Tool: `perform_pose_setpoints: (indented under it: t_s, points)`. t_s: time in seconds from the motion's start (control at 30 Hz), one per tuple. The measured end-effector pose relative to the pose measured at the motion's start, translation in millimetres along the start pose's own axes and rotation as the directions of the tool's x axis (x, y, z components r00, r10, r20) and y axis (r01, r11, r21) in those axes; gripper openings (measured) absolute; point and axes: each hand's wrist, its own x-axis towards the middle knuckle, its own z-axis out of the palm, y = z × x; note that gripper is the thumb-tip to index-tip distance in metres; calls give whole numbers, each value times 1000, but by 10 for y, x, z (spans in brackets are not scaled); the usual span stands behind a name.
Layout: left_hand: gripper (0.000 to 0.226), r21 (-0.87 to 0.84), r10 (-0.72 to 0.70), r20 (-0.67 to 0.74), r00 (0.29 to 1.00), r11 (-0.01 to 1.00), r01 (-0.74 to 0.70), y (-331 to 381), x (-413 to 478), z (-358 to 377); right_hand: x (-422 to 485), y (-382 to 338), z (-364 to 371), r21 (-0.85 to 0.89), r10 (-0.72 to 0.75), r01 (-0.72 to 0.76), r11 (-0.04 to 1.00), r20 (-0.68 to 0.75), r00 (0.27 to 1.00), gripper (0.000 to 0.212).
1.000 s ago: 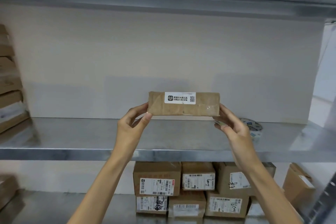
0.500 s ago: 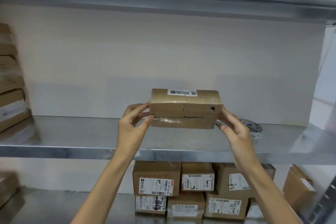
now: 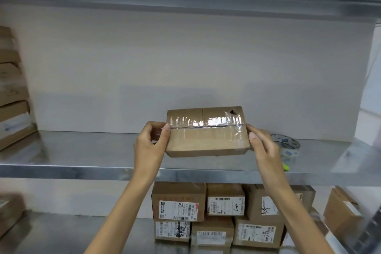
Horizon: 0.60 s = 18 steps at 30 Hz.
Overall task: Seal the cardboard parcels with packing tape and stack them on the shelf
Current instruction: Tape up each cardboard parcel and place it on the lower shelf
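I hold a small brown cardboard parcel [image 3: 206, 137] in the air just above the middle metal shelf [image 3: 82, 150]. Its taped seam faces me, with clear shiny tape across the flaps. My left hand [image 3: 150, 146] grips the parcel's left end with thumb on the front. My right hand [image 3: 261, 146] grips its right end the same way. A roll of packing tape [image 3: 287, 146] lies on the shelf just behind my right hand, partly hidden by it.
Several labelled cardboard boxes [image 3: 218, 212] are stacked on the lower shelf below my arms. Another box [image 3: 342, 212] stands at the lower right. Flat boxes [image 3: 12, 93] are piled at the shelf's left end. An upper shelf [image 3: 185, 0] runs overhead. A small yellow-green object [image 3: 286, 166] lies near the tape.
Both hands have turned the parcel toward me: the white-labelled face rolled up and out of sight, and the taped seam face now shows. The parcel stayed at about the same height.
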Motion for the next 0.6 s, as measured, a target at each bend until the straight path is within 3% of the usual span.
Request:
perform_pose_setpoints:
  t_s: [0.33, 0.6]
  points:
    - [11, 125, -41, 57, 997, 992, 34, -111, 34, 18, 22, 138, 27, -290, 27, -13, 957, 47, 999, 39]
    - [33, 35, -81, 157, 984, 996, 77, -161, -21, -1, -15, 268, 92, -388, 2, 26, 921, 72, 997, 57]
